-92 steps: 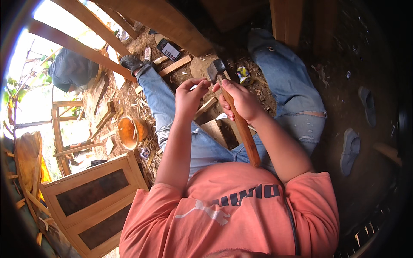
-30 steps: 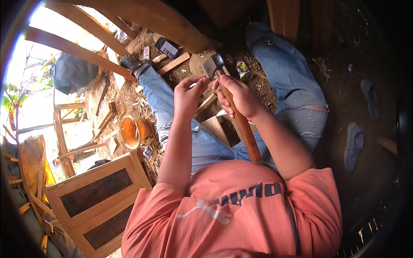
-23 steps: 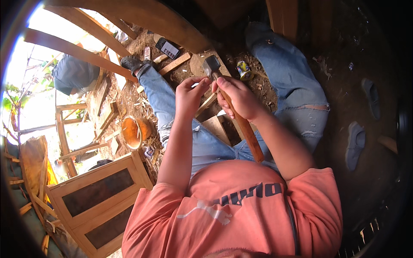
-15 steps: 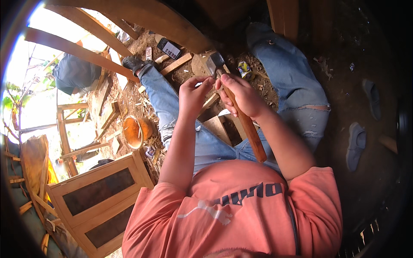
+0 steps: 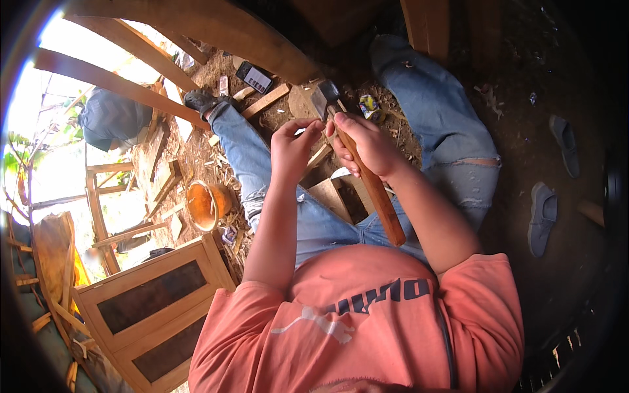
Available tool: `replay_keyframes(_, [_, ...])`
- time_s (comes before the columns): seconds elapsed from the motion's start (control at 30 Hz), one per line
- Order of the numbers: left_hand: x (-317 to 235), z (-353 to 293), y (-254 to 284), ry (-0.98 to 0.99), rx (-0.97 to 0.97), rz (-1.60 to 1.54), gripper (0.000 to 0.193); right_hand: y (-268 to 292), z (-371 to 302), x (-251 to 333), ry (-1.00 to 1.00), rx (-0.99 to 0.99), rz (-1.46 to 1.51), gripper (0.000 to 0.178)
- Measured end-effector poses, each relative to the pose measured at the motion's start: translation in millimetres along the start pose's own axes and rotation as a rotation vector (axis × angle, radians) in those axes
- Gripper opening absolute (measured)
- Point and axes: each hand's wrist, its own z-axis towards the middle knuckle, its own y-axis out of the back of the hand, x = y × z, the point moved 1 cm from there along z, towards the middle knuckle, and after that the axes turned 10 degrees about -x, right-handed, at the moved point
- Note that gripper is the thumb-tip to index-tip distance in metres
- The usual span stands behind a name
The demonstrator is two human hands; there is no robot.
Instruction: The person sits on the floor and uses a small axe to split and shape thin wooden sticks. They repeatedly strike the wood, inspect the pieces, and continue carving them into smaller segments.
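- Right hand (image 5: 367, 145) closed around the wooden handle of a hammer (image 5: 357, 157), just below its head.
- Left hand (image 5: 293, 147) beside it, fingers curled; whether it pinches anything, I cannot tell.
- Orange bowl (image 5: 206, 205) on the floor, well apart.

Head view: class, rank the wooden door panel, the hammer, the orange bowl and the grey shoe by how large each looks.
1. Door panel, clearly largest.
2. Hammer, long handle, held in the right hand close to the camera, so it may look oversized.
3. Orange bowl and grey shoe look about alike; not ranked.
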Motion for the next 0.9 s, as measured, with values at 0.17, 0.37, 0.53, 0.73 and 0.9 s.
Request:
replay_keyframes(0.17, [5.7, -0.3, 4.8, -0.007, -0.018, 0.025, 0.02, -4.0, 4.0, -0.9, -0.015, -0.027, -0.034, 0.039])
replay_keyframes(0.37, [6.2, 2.0, 6.4, -0.02, -0.033, -0.02, 0.019, 0.1, 7.9, -8.9, -0.011, -0.016, -0.025, 0.038])
replay_keyframes(0.53, [11.5, 2.0, 5.6, -0.035, -0.032, -0.015, 0.019, 1.6, 9.5, -15.3, -0.019, -0.045, -0.095, 0.037])
replay_keyframes(0.73, [7.2, 3.3, 4.7, -0.025, -0.029, -0.041, 0.021, -2.4, 5.9, -11.2, 0.006, -0.042, -0.06, 0.037])
replay_keyframes(0.9, [3.1, 1.7, 4.0, -0.032, -0.056, 0.052, 0.018, -0.7, 10.6, -13.2, -0.006, -0.057, -0.076, 0.039])
